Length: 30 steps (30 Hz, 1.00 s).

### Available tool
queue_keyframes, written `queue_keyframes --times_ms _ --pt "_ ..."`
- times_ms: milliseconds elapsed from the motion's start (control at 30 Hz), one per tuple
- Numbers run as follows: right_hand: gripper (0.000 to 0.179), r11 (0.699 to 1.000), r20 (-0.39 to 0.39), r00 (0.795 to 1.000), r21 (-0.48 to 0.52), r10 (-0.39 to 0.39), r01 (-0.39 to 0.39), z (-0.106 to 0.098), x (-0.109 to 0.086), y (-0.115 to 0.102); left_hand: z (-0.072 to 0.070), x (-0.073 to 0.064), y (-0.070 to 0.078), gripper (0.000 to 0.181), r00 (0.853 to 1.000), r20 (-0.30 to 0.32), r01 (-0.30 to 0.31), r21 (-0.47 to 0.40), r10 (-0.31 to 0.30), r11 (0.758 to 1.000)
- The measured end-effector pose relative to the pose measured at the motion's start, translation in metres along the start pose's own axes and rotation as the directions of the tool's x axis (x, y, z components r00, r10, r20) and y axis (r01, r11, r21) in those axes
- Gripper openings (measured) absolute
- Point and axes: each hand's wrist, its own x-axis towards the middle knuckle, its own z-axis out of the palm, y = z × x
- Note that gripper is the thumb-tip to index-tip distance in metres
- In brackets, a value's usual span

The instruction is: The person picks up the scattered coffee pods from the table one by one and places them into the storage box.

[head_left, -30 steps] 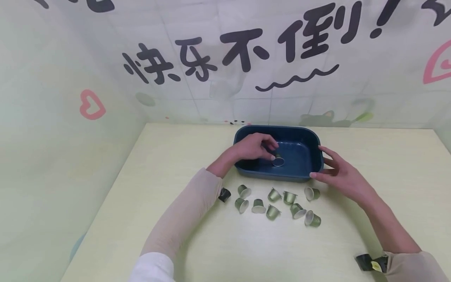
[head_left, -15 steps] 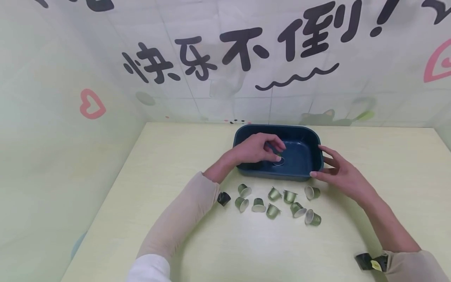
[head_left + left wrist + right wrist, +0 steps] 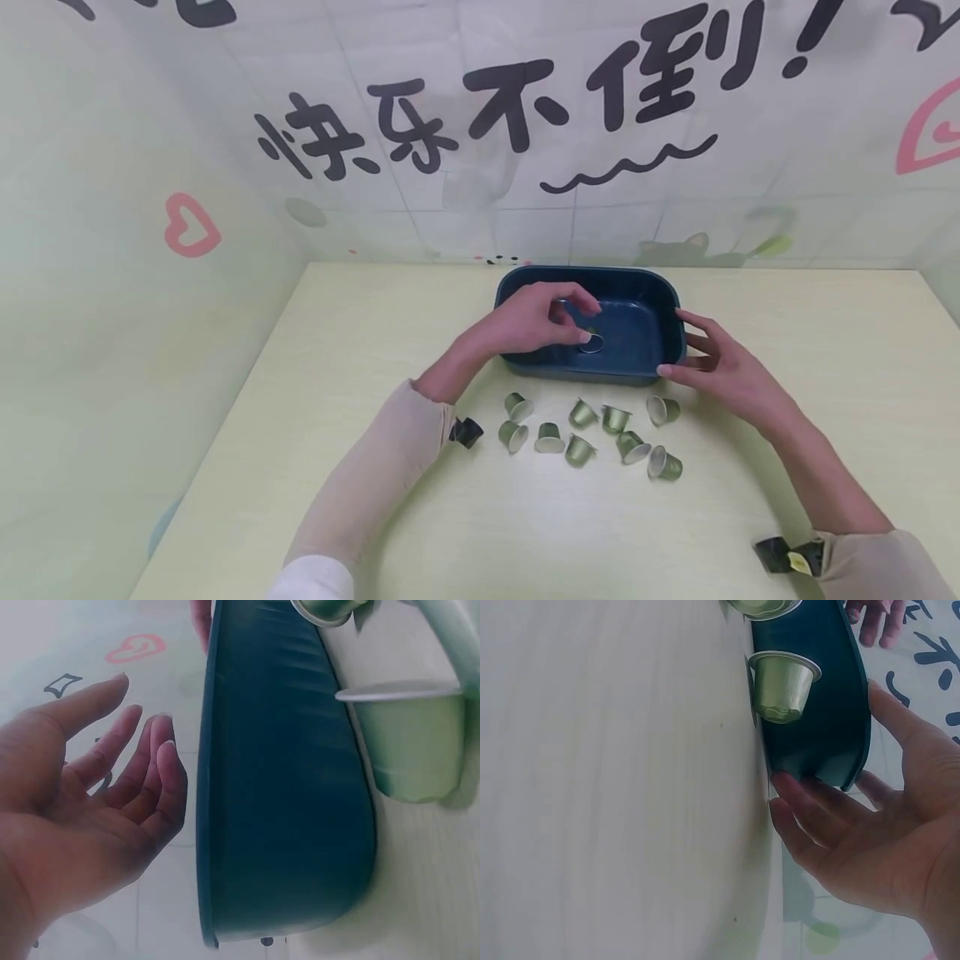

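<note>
A dark blue bin (image 3: 637,329) stands at the back of the table. Inside it a green coffee capsule (image 3: 592,342) lies on the floor, partly behind my left thumb. My left hand (image 3: 536,317) hovers over the bin with its thumb and fingers apart; nothing sits between them in the left wrist view. My right hand (image 3: 720,367) holds the bin's right end, thumb at the front corner and fingers against the side wall. Several more green capsules (image 3: 579,450) lie in loose rows before the bin, some tipped on their sides.
A printed wall sheet (image 3: 450,225) rises right behind the bin. Black wrist cameras sit on both sleeves: the left one (image 3: 467,432) near the capsules, the right one (image 3: 787,556) toward the front. Pale tabletop (image 3: 525,533) runs toward the person.
My left hand went slightly right, then drew back left, with its forearm and wrist camera shifting left too. The capsule in the bin stays about where it was. My right hand keeps its place.
</note>
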Motion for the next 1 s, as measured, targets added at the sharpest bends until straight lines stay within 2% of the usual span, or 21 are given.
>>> queue_keyframes --times_ms 300,700,833,1000 --pt "0.090 1.000 -0.001 1.000 0.008 0.001 -0.001 0.000 0.001 0.002 -0.003 -0.013 0.007 0.030 0.998 -0.046 -0.047 -0.035 0.045 0.998" --pt "0.089 1.000 0.012 1.000 -0.008 0.006 -0.006 0.003 0.000 0.001 -0.004 -0.037 -0.005 0.030 0.997 -0.077 0.000 0.028 0.003 1.000" --pt "0.089 0.999 0.008 1.000 -0.039 0.012 -0.012 0.003 0.000 -0.001 -0.002 -0.046 -0.006 0.027 0.994 -0.110 0.005 -0.011 -0.006 1.000" --pt "0.090 0.998 -0.002 1.000 -0.059 0.016 -0.016 0.000 -0.002 -0.002 -0.003 -0.054 -0.003 0.026 0.989 -0.148 -0.037 -0.035 0.032 0.999"
